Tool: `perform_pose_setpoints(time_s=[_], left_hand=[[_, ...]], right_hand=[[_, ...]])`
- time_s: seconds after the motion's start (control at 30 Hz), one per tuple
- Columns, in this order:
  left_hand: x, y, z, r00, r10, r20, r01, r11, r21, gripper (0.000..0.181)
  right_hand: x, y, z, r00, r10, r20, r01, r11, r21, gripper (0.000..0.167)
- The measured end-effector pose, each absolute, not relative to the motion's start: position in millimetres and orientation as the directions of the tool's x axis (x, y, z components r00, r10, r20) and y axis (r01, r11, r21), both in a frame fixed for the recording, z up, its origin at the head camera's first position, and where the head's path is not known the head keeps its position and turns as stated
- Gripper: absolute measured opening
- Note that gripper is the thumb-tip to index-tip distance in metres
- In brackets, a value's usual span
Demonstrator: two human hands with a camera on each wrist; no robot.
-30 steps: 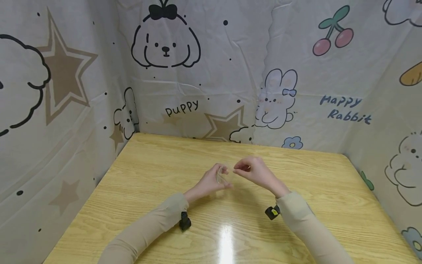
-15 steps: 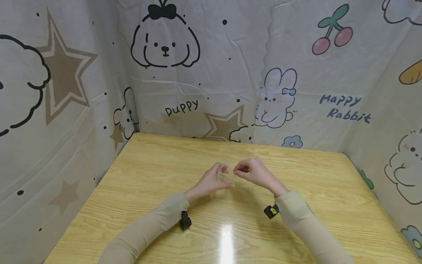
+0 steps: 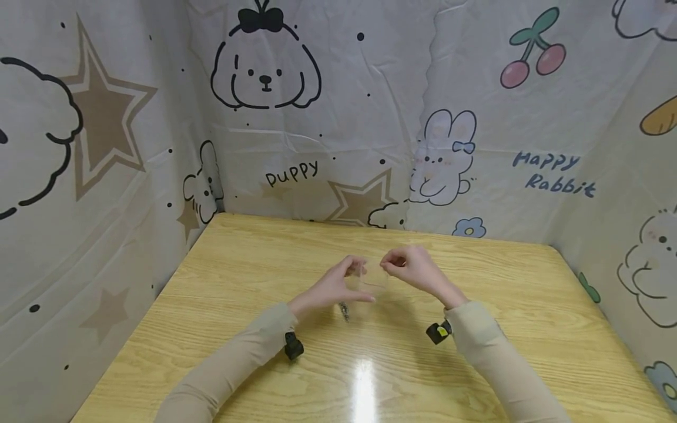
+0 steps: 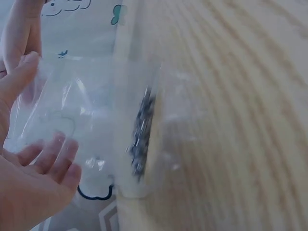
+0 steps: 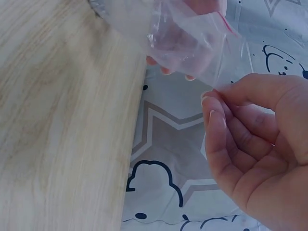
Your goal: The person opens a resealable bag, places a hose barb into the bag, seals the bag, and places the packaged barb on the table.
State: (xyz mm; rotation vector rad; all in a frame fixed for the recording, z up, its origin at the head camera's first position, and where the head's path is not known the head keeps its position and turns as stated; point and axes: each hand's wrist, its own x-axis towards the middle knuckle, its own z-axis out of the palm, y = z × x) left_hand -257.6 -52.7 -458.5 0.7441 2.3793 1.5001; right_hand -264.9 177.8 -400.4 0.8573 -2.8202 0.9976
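A clear plastic zip bag (image 4: 96, 110) with a red line along its mouth (image 5: 226, 24) hangs between the two hands. Small silver metal pieces (image 4: 142, 137) lie bunched in a narrow row at its lower end; blur hides their kind. My right hand (image 5: 260, 144) pinches a corner of the bag's mouth between thumb and forefinger. My left hand (image 3: 338, 285) is spread around the bag, thumb and fingers wide apart. In the left wrist view, some of its fingertips (image 4: 57, 149) show through the plastic. In the head view, the metal pieces (image 3: 345, 311) show below the left hand.
Both hands are above a light wooden table (image 3: 254, 376). A printed cloth curtain (image 3: 338, 117) stands along its back and sides. Small black cameras (image 3: 293, 346) are strapped at both wrists.
My right hand has moved slightly right and up with the bag's corner. The left hand's fingers and thumb have spread wider, and the metal pieces now show beneath it.
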Motion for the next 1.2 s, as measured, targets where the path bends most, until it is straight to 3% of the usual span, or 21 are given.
perform_pose_setpoints(time_s=[0.33,0.77,1.2], left_hand=[[-258.9,-56.5,-446.5,-0.805,0.568,0.173,0.344,0.209,0.915,0.049],[-258.0,-50.3,-441.6,-0.888,0.353,0.295,0.372,0.171,0.913,0.015],[-257.5,-50.4,-440.9,-0.924,0.277,0.263,0.314,0.160,0.936,0.014]], right_hand=[[-268.8,176.1,-390.3,-0.846,-0.478,0.236,-0.519,0.637,-0.571,0.011],[-265.3,170.8,-382.0,-0.820,-0.515,0.249,-0.555,0.614,-0.561,0.011],[-254.5,188.8,-383.9,-0.811,-0.559,0.172,-0.540,0.602,-0.588,0.017]])
